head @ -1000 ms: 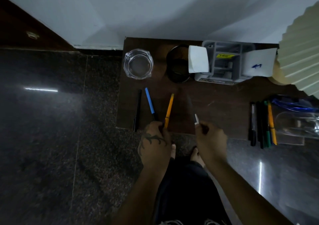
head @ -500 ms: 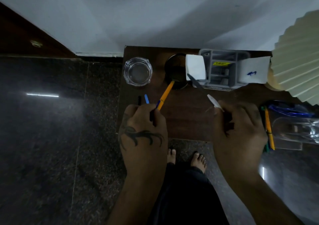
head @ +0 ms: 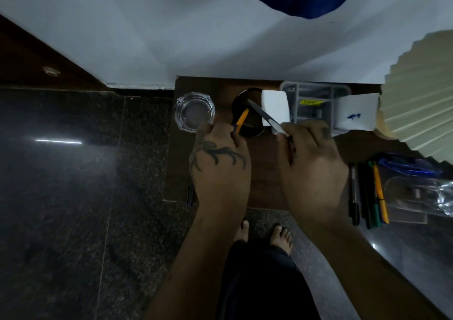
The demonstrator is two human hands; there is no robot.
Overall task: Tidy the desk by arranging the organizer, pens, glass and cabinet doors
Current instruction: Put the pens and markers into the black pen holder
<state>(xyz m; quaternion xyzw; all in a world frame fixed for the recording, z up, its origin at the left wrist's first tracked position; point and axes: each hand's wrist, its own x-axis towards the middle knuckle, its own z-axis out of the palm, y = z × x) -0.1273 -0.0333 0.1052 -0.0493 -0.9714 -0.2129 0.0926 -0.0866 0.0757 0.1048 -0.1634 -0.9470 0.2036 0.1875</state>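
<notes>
A dark wooden desk (head: 264,172) is sitting against a white wall, and a pleated cream lampshade (head: 421,94) is overhanging its right end. At the back edge a grey plastic organizer (head: 316,103) is standing with white paper slips on both sides and a yellow label inside; just beside it, to the left, a round black cup (head: 250,123) is standing open. Near the back left corner a clear, thick-walled glass (head: 195,112) is resting upright. The left hand (head: 220,165) — tattooed across its back — is pinching an orange pen (head: 241,119) with a blue end, its tip pointing into the cup's mouth. The right hand (head: 311,170) is closing its fingers on a dark pen with a white end (head: 266,118), also angled over the cup. Toward the right end a row of loose pens (head: 367,194) — black, green, orange — is lying beside a clear plastic holder (head: 414,197).
</notes>
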